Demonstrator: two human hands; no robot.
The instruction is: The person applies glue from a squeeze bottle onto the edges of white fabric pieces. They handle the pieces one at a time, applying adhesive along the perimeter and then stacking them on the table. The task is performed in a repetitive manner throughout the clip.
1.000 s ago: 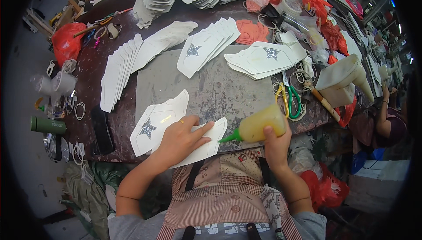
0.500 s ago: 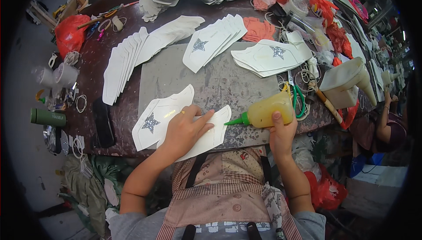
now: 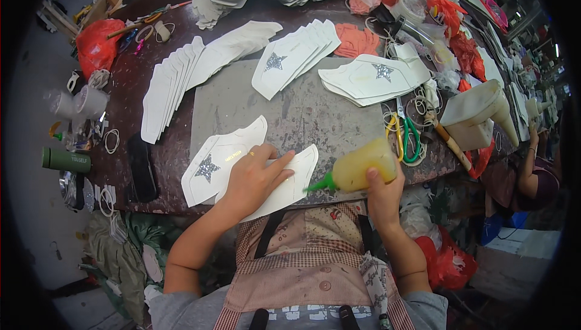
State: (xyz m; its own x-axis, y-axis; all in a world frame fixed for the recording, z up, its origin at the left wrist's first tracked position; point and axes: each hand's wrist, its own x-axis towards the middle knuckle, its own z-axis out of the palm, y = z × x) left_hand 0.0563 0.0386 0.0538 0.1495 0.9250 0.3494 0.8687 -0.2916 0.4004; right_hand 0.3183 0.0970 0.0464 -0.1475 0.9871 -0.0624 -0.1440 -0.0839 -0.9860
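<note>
Head view: the left hand (image 3: 257, 176) lies palm down with its fingers spread, pressing a plain white cut piece (image 3: 298, 177) against the near part of the grey board (image 3: 290, 109) on the table (image 3: 124, 91). The right hand (image 3: 382, 191) is wrapped around the body of a squeeze bottle (image 3: 365, 163), tilted so that its green nozzle (image 3: 324, 183) points down and left to the right edge of that piece; whether the tip touches cannot be told. Just left, partly beside the left wrist, lies a white piece with a silver star (image 3: 207, 168)

The bottle looks light to moderate in weight, being well filled with something yellowish; its wall is likely soft and gives under pressure, so a hold around the middle, thumb on top, should suit better than one near the nozzle. Any smear on it could make it slippery. The plain piece seems thin, light and bendable, apt to slide or crease, so it probably handles best pinned flat by spread fingertips, away from its edge
</note>
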